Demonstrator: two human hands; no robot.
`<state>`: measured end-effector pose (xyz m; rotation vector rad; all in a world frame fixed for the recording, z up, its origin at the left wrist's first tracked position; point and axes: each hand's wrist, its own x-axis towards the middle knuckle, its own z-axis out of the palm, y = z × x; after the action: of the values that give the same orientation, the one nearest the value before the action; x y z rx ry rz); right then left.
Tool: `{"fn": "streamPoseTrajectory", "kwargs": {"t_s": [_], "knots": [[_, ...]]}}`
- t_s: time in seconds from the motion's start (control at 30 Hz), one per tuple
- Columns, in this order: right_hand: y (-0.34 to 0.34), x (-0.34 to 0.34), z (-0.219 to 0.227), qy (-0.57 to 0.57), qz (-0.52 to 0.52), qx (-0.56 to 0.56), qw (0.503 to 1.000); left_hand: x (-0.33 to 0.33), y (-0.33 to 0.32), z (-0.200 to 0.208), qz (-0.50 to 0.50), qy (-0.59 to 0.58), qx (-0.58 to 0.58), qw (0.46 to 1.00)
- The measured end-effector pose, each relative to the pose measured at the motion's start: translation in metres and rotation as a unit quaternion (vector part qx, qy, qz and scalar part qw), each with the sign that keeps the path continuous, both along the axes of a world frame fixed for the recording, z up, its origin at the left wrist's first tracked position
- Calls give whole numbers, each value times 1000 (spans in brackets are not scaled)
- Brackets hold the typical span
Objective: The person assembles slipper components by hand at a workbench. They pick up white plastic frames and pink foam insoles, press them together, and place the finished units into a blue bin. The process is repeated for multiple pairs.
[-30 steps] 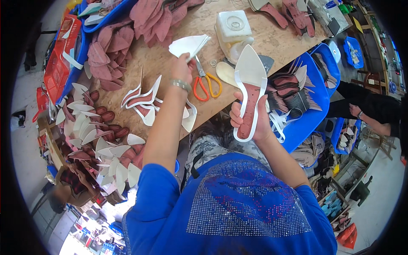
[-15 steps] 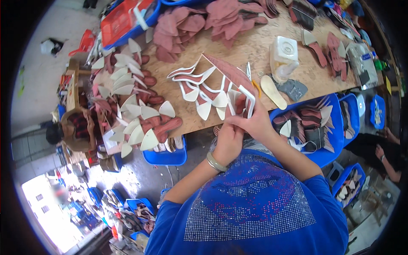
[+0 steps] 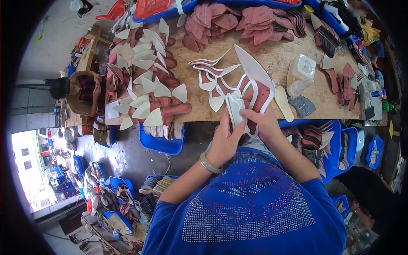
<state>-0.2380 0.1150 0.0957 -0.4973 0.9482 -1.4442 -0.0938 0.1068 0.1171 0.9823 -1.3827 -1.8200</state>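
Observation:
A reddish-brown shoe insole (image 3: 265, 92) with a white edge and a pale pointed toe stands tilted up over the table's front edge. My right hand (image 3: 267, 123) is closed around its lower part. Next to it, my left hand (image 3: 225, 138) grips a folded white strip (image 3: 235, 106), and the right thumb rests against that strip too. Whether the strip is joined to the insole is hidden by the fingers. Just beyond my hands lie several white-edged insoles (image 3: 207, 80), overlapping on the plywood table (image 3: 187, 97).
Rows of reddish insoles with white tips (image 3: 161, 91) cover the table's left. Piled reddish pieces (image 3: 210, 23) lie at the back. A square plastic bottle (image 3: 304, 70), a cream insole (image 3: 282, 103) and a grey pad (image 3: 302, 106) sit to the right. Blue bins (image 3: 161, 144) stand below the edge.
The insole has turned upright, showing its white-tipped face. The left hand now grips the folded white strip. My view has shifted, so the table's contents sit farther right.

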Motion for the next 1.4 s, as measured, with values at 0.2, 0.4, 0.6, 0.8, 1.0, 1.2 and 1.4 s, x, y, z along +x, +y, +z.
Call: {"fn": "streamPoseTrajectory", "kwargs": {"t_s": [0.2,0.4,0.6,0.8,1.0,1.2,1.4], "knots": [[10,-15,3,0,-25,10,1000,-12,-5,-2,-25,26,67,997],[13,-22,13,78,-46,4,996,-14,-12,-11,-6,80,140,987],[9,-19,16,108,-60,-14,992,-16,-24,4,23,128,263,956],[-5,0,14,327,-77,-101,937,-10,-29,-9,-7,67,179,981],[-16,-2,16,188,-65,-31,980,5,-37,-9,-59,53,122,989],[-23,3,30,103,-71,-26,992,16,-49,9,-23,53,134,989],[-28,7,43,156,-53,-38,986,30,-59,22,-5,121,199,972]]}}
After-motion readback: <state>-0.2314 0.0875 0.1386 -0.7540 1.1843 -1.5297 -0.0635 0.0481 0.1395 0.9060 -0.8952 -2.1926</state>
